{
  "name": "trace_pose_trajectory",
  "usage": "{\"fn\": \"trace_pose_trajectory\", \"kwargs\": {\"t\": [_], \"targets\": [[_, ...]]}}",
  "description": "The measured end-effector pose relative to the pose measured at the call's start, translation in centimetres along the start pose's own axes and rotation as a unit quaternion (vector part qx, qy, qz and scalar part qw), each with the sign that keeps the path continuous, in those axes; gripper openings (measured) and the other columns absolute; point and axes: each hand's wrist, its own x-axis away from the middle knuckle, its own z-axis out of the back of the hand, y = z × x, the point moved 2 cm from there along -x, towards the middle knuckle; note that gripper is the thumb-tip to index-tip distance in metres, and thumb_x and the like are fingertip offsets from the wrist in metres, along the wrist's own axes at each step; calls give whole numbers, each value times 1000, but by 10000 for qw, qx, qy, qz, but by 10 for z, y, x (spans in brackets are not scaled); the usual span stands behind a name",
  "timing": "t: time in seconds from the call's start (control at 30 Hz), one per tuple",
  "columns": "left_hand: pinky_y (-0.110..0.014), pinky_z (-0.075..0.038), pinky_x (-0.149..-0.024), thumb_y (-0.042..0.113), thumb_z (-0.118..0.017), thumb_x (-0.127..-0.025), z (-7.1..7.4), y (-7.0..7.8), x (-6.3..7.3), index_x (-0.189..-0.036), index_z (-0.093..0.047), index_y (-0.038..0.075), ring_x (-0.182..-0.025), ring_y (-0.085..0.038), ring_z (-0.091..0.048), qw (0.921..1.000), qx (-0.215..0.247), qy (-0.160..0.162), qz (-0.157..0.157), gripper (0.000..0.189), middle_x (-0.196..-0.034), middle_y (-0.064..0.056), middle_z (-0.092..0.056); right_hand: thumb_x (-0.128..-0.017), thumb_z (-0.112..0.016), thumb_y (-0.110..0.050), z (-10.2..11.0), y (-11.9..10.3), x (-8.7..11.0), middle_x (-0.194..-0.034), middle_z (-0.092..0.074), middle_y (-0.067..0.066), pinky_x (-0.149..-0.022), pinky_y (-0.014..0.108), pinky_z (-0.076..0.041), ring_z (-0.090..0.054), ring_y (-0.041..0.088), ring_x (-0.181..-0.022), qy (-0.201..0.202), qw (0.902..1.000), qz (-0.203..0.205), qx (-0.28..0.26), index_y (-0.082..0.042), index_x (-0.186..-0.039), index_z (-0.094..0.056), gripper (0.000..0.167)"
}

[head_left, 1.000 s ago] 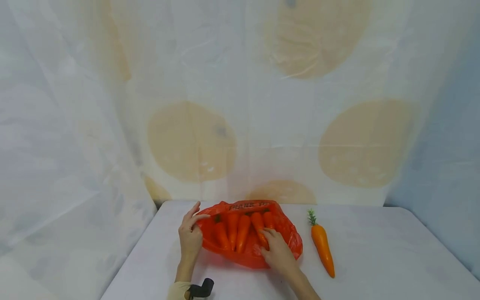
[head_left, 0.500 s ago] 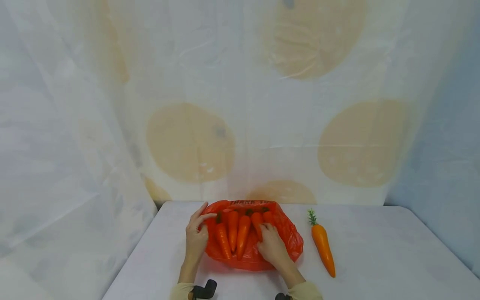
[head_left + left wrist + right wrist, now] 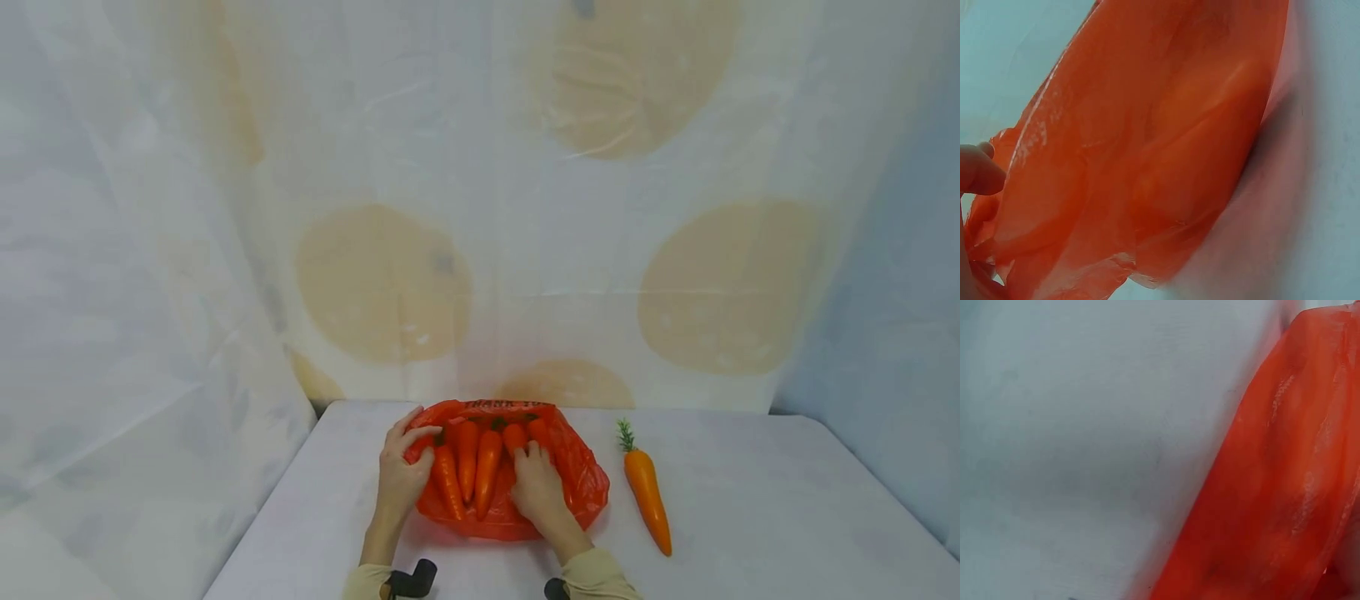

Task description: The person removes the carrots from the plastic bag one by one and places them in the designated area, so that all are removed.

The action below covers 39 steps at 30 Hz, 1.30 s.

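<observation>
A red plastic bag [image 3: 588, 485] lies with its mouth facing me, and several orange carrots [image 3: 488, 468] sit side by side inside. At the bag's left edge, my left hand [image 3: 399, 479] holds the rim between thumb and fingers; the left wrist view shows the thumb [image 3: 982, 175] against the plastic [image 3: 1104, 156]. My right hand [image 3: 538, 490] reaches into the mouth, its bent fingers gripping a carrot [image 3: 515, 437] toward the right of the row. Its fingertips are partly hidden among the carrots. In the right wrist view the bag's side [image 3: 1260, 487] covers most of that hand.
One more carrot [image 3: 647, 496] with a green leafy top lies on the white table [image 3: 757, 500], right of the bag. A pale curtain [image 3: 525, 208] with tan circles hangs behind the table and along its sides.
My left hand has shifted right with the bag's left edge, baring more of the carrots. My right hand has moved slightly left and farther in, its fingers now more bent at the carrot.
</observation>
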Motion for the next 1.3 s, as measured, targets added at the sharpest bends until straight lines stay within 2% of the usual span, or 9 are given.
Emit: {"fn": "trace_pose_trajectory", "kwargs": {"t": [0.17, 0.33, 0.53, 0.77, 0.9, 1.03, 1.2, 1.3], "targets": [[-53, -33, -110, -7, -59, -83, -4, 0, 1, -100, -76, 22, -133, -23, -44, 10000, 29, -44, 57, 38, -141, 1, -53, -71, -76, 4, 2, 0, -1, -109, -51, 19, -73, 49, -56, -56, 35, -92, -146, 9998, -132, -53, 2, -106, -58, 39], [-51, -34, -110, -8, -60, -82, -5, 1, 0, -99, -76, 25, -132, -22, -44, 10000, 10, -21, 63, 40, -140, 3, -54, -72, -73, 6, 8, -1, -2, -105, -51, 19, -72, 51, -57, -57, 35, -87, -240, 9993, -176, -231, 3, -106, -58, 37], [-47, -34, -109, -9, -57, -81, -4, 2, 0, -98, -76, 24, -132, -21, -45, 10000, -12, -53, 81, 42, -140, 0, -55, -73, -72, 5, 12, -3, -2, -103, -52, 19, -72, 53, -56, -59, 37, -81, -329, 9977, -383, -445, 3, -108, -59, 37], [-44, -35, -108, -17, -53, -79, -1, -4, 1, -97, -77, 22, -132, -23, -46, 9998, -147, 12, -114, 48, -140, -8, -56, -76, -76, -2, 13, -10, -4, -108, -54, 23, -77, 56, -54, -59, 44, -87, -502, 9923, -905, -682, 2, -120, -59, 47], [-42, -34, -109, -17, -49, -80, 2, -6, 1, -96, -76, 23, -133, -20, -45, 9999, -121, -7, -36, 51, -140, -3, -56, -75, -73, -1, 15, -15, -1, -100, -59, 23, -79, 56, -53, -60, 45, -86, -397, 9937, -826, -640, 2, -116, -60, 43], [-43, -33, -111, -18, -48, -82, 2, -6, 3, -95, -76, 21, -134, -19, -44, 9998, -40, 2, 211, 50, -140, 4, -54, -74, -72, 0, 18, -18, 4, -92, -64, 23, -81, 55, -53, -61, 45, -88, -328, 9954, -683, -584, 2, -114, -62, 41], [-51, -30, -113, -20, -47, -83, 2, -6, 3, -97, -76, 11, -136, -29, -42, 9992, 45, 24, 388, 45, -142, -8, -53, -73, -70, 1, 23, -19, 7, -101, -66, 22, -91, 56, -48, -59, 44, -97, -381, 9937, -724, -772, 3, -118, -63, 46], [-52, -31, -112, -20, -47, -83, 2, -6, 2, -98, -76, 11, -135, -29, -42, 9993, 49, -7, 373, 45, -143, -12, -52, -75, -69, 0, 27, -21, 9, -110, -65, 21, -98, 58, -44, -56, 43, -104, -389, 9923, -752, -904, 2, -123, -62, 48]]}}
